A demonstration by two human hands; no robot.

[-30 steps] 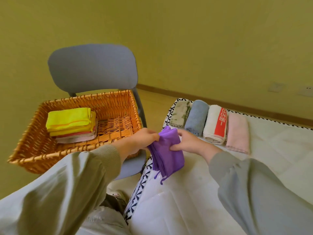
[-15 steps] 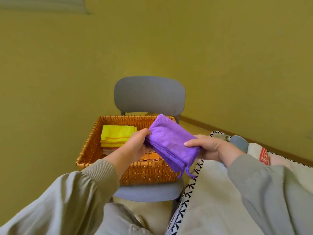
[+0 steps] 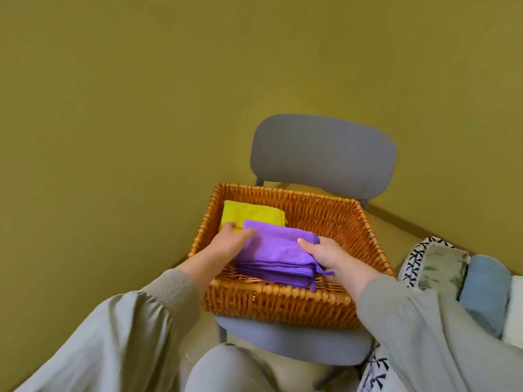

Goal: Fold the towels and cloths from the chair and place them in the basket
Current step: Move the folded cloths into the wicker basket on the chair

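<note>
Nearest are the person's grey-clad knees [image 3: 232,369] and two grey sleeves [image 3: 424,335] reaching forward. The left hand [image 3: 229,241] pinches the left edge of the purple cloth [image 3: 278,251], thumb on top. The right hand [image 3: 331,258] is clamped on the cloth's right edge, thumb over the top fold and fingers curled behind it. The purple cloth is folded into a thick flat stack with a small loop hanging at its near right corner. It sits low inside the basket [image 3: 283,304], by the near rim; whether it already rests on the bottom cannot be told. Beyond it, in the basket's far left corner, lies a folded yellow cloth [image 3: 252,215], its near edge hidden behind the purple cloth and the left hand. The wicker basket stands on the seat of a grey chair [image 3: 322,154], whose backrest rises behind it. At the right edge a cover with black-and-white patterned trim [image 3: 413,267] carries rolled towels side by side: a mottled green towel [image 3: 441,267], a blue towel [image 3: 484,287] and a white towel [image 3: 516,312]. An olive wall [image 3: 141,108] fills the background.
</note>
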